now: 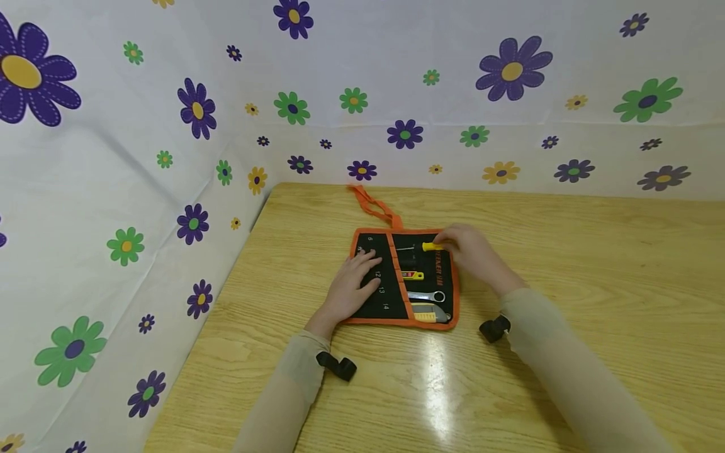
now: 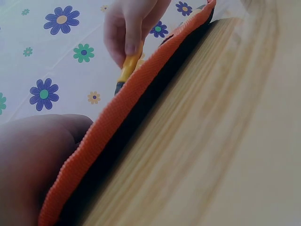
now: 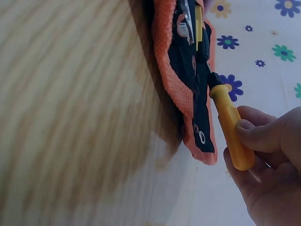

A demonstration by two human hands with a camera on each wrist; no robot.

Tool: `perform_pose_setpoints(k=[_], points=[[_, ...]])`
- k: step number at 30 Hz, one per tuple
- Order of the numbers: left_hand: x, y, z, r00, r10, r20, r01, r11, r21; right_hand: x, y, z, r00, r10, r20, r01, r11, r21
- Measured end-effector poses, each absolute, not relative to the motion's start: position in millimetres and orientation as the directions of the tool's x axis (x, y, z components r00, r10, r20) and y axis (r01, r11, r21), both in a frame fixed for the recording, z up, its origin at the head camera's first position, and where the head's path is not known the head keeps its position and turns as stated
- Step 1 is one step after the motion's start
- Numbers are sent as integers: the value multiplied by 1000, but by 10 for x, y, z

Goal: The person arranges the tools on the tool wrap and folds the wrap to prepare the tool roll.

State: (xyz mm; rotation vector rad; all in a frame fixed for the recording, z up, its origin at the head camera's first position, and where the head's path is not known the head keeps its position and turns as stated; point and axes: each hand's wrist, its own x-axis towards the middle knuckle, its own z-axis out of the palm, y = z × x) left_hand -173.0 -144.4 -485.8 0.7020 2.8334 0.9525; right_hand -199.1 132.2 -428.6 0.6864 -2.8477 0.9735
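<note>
A black tool pouch [image 1: 370,308] with orange edging lies unrolled on the wooden table. My left hand [image 1: 354,283] rests on its numbered pocket side, fingers spread. Between thumb and fingers, my right hand [image 1: 467,251] pinches the yellow handle of a screwdriver [image 3: 230,127] at the pouch's upper right. The screwdriver's thin shaft points toward the pocket edge; whether its tip is inside is hard to tell. Below it, a black-handled tool [image 1: 406,258], a small yellow tool [image 1: 413,275], a ring-ended wrench [image 1: 427,296] and a yellow-and-grey utility knife [image 1: 428,313] sit in pockets.
An orange strap [image 1: 374,204] trails from the pouch's top edge toward the back of the table [image 1: 566,251]. White flower-printed cloth [image 1: 419,75] hangs behind and along the left. A black strap mount [image 1: 338,366] is on each wrist.
</note>
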Motion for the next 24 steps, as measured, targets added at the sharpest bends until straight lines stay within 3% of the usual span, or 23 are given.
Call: perform_pose_setpoints(k=[9, 24], points=[[-1731, -1450, -4870, -892, 444, 86, 405, 701, 587, -2112, 1146, -4333, -874, -460, 156, -462, 688, -560], [-1733, -1444, -4868, -894, 442, 71, 397, 709, 583, -2211, 1016, -4318, -886, -462, 50, -400, 703, -588]])
